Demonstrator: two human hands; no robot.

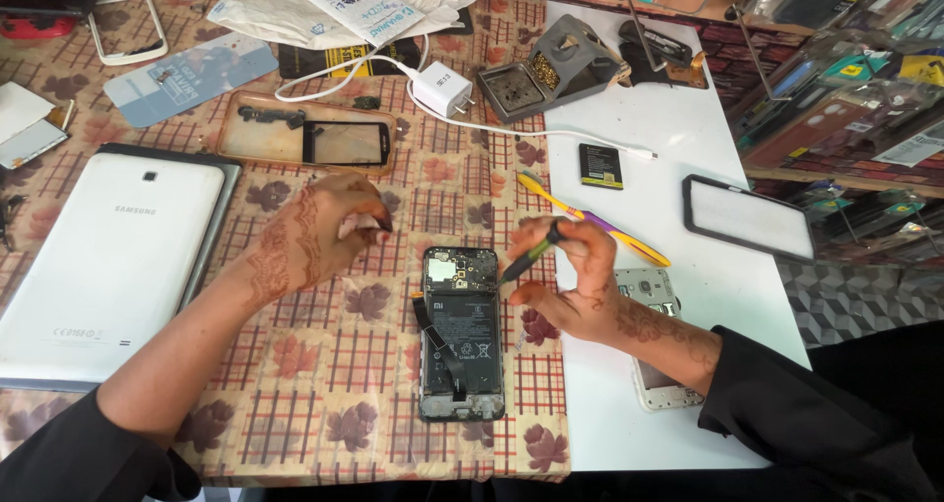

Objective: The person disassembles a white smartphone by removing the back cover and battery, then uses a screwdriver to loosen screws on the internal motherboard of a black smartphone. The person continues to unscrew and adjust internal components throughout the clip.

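an opened phone with its back cover off is lying flat on the checked cloth of the table, its long axis running toward and away from the person, camera end pointing away. the right hand is gripping a thin screwdriver, tip slanting down-left to the phone's upper right edge. the left hand is hovering just left of the phone, fingertips pinched together. a white tablet is lying far left.

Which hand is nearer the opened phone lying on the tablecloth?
Right. The right hand sits beside the opened phone, its screwdriver tip touching it; the left hand hovers farther off, upper left.
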